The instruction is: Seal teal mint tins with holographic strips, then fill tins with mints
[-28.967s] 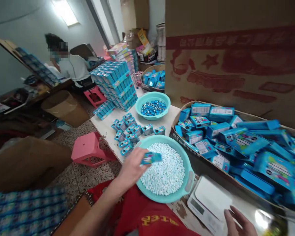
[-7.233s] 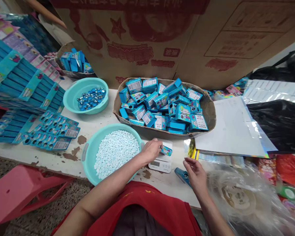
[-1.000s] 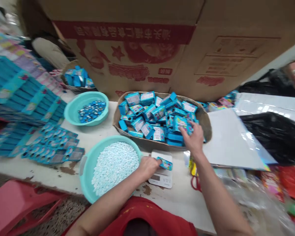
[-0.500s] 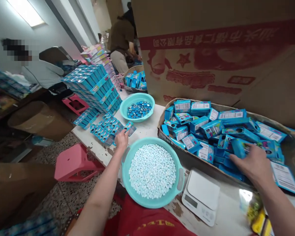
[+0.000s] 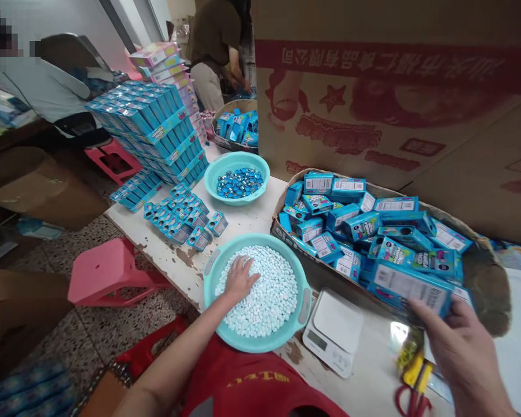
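Note:
My left hand [image 5: 238, 281] rests on small pale blue and white candies [image 5: 269, 307], its fingers stretched out and apart. They fill a turquoise basin [image 5: 260, 346] with grey handles. My right hand [image 5: 466, 347] grips a blue printed carton [image 5: 408, 285] near its right end, with the white label side showing. That carton is over the front edge of a long cardboard tray [image 5: 488, 289] piled with similar blue cartons [image 5: 362, 229]. Small blue boxes [image 5: 178, 217] with round holes stand grouped on the table, left of the basin.
A white digital scale [image 5: 335, 327] lies between basin and tray, red-handled scissors [image 5: 412, 397] to its right. Behind the basin is a turquoise bowl [image 5: 237, 200] of shiny blue pieces. Stacked blue boxes [image 5: 151, 130], a pink stool [image 5: 102, 272], a large carton [image 5: 351, 87] and two people surround the table.
My left hand has left the small blue boxes and moved onto the candies in the basin. My right hand has lifted a carton from the pile toward me. The view has shifted slightly.

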### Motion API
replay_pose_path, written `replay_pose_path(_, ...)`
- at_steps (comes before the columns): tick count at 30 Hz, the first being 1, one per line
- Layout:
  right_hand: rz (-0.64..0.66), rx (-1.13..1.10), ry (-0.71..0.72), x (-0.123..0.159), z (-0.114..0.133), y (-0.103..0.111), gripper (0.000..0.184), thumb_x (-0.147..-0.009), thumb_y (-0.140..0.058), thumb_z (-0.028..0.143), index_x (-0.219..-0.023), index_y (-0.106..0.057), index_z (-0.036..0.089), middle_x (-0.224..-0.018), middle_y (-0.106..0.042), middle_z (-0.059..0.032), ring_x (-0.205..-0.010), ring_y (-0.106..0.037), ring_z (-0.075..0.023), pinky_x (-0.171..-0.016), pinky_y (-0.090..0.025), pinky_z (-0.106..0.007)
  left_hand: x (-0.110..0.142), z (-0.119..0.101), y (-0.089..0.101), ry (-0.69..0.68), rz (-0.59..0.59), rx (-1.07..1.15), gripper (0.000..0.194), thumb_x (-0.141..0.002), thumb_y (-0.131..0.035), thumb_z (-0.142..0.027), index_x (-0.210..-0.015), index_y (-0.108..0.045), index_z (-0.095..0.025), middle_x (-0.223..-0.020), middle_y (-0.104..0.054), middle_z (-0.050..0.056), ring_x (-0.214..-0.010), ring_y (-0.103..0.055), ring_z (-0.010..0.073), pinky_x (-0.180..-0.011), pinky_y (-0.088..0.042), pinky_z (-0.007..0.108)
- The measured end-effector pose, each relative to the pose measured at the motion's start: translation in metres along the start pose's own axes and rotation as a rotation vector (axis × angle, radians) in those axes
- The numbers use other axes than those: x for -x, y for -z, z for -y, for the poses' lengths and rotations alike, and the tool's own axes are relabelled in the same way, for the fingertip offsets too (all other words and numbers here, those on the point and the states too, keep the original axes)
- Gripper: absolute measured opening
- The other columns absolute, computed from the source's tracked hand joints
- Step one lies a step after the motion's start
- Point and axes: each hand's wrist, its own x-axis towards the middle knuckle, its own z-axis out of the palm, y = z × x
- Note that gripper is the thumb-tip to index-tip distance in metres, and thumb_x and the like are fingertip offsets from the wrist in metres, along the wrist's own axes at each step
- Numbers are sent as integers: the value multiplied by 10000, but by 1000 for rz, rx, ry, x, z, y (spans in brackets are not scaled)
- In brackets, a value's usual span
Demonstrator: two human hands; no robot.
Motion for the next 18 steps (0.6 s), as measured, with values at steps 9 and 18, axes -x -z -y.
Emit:
replay_pose_path(9, 347, -216, -155, 65, 15, -74, 491, -482, -800, 470, -862, -633, 210, -784, -695, -28, -690, -626, -207, -646, -535, -335, 38, -56, -23, -90, 226, -57, 494, -820, -463, -581, -1170, -575, -251, -1148, -535, 99, -1097, -461, 304, -920, -376, 445)
replay_pose_path(18, 602, -187, -87, 90, 9, -116, 452, -535, -775, 497, -854, -641, 207, -757, -700, -28, -692, -640, -221, -635, -547, -308, 30, -26, -22, 231, 109, 133, 220, -827, -496, -363, -846, -641, -198, -878, -619, 83, -883, -591, 257, -742, -425, 353)
